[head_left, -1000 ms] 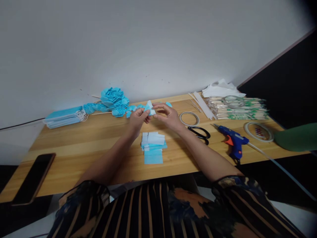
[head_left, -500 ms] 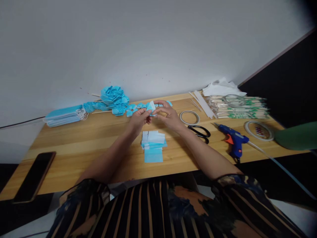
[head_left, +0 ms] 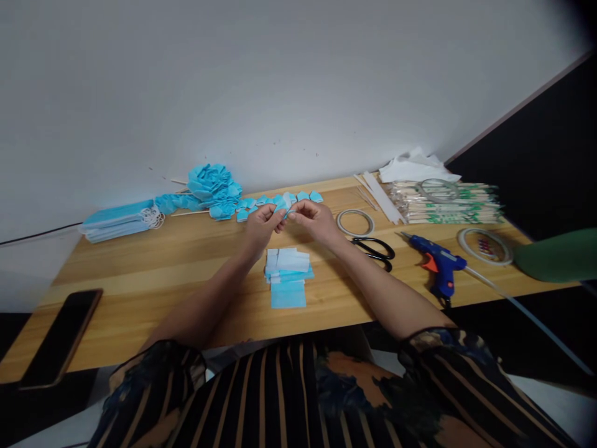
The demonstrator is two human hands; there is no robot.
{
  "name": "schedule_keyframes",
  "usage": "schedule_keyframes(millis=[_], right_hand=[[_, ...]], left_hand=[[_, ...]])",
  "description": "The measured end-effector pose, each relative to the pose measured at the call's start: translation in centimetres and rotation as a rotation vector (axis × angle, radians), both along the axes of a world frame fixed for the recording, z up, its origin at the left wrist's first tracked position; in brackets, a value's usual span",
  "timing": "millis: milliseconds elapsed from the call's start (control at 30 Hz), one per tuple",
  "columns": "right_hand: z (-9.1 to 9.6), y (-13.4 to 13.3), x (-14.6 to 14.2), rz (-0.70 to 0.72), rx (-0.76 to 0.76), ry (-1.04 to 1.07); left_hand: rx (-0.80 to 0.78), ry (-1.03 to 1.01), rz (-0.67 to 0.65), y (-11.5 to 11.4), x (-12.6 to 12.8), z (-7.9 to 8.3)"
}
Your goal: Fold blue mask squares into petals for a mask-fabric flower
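Between my two hands a small piece of blue and white mask fabric (head_left: pixel 286 203) is pinched at its lower edge. My left hand (head_left: pixel 265 225) grips its left side with thumb and fingers closed. The right side sits between the thumb and fingers of my right hand (head_left: pixel 311 220). Behind my hands lies a row of small folded blue pieces (head_left: pixel 250 203), partly hidden. Nearer my body is a loose stack of cut blue and white squares (head_left: pixel 288 294).
At left are a phone (head_left: pixel 61 339), a pile of face masks (head_left: pixel 119 221) and blue fabric flowers (head_left: pixel 212 182). On the right lie a tape roll (head_left: pixel 355 223), black-handled scissors (head_left: pixel 380 249), a blue glue gun (head_left: pixel 436 264), bundled wrapped sticks (head_left: pixel 443 202) and a green object (head_left: pixel 557 258).
The fabric, which stood up more openly between my fingers, is now pinched flatter and lower. My right fingers have curled in from above, uncovering more folded pieces behind.
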State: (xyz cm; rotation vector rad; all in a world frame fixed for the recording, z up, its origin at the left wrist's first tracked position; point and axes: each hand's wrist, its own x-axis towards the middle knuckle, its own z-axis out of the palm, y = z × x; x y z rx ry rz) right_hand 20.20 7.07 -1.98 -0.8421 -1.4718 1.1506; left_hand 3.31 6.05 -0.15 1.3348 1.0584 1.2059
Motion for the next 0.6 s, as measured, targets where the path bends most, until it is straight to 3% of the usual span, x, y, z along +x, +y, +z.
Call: schedule_keyframes(millis=[300,600], right_hand=[[-0.29,0.05,-0.23,0.005,-0.075,0.061],[-0.04,0.04,-0.49,0.099,-0.157,0.209]], left_hand=[[0.011,0.036,0.029,-0.22,0.08,0.19],[0.016,0.035,0.013,-0.15,0.02,0.21]])
